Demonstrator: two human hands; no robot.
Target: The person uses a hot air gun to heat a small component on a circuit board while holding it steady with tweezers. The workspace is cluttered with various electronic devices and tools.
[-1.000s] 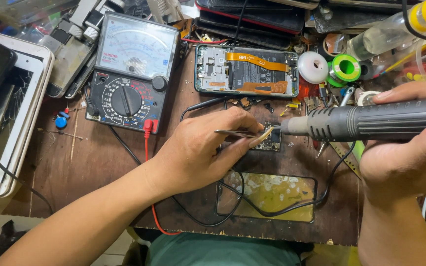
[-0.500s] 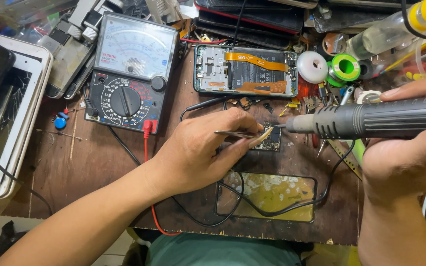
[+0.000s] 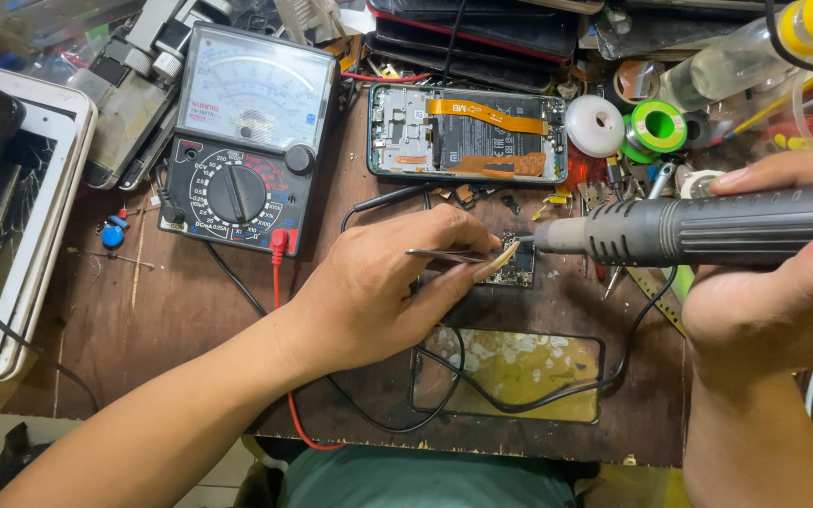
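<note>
My left hand [image 3: 383, 287] pinches metal tweezers [image 3: 449, 255], whose tips rest on a small dark circuit board [image 3: 518, 271] in the middle of the wooden bench. My right hand [image 3: 772, 277] grips the grey handle of a hot-air tool [image 3: 698, 229], held level, with its nozzle pointing left just over the same board. Beyond the board lies an opened phone [image 3: 468, 133] with an orange flex cable showing.
An analog multimeter [image 3: 242, 141] with red and black leads stands at the back left. White tablets [image 3: 16, 216] are stacked at the left edge. A glass panel [image 3: 510, 374] lies near the front edge. Solder and tape rolls [image 3: 656, 127], bottles and loose parts crowd the back right.
The hot-air tool has drawn slightly to the right and then come back close to the board. My left hand and the tweezers have stayed in place.
</note>
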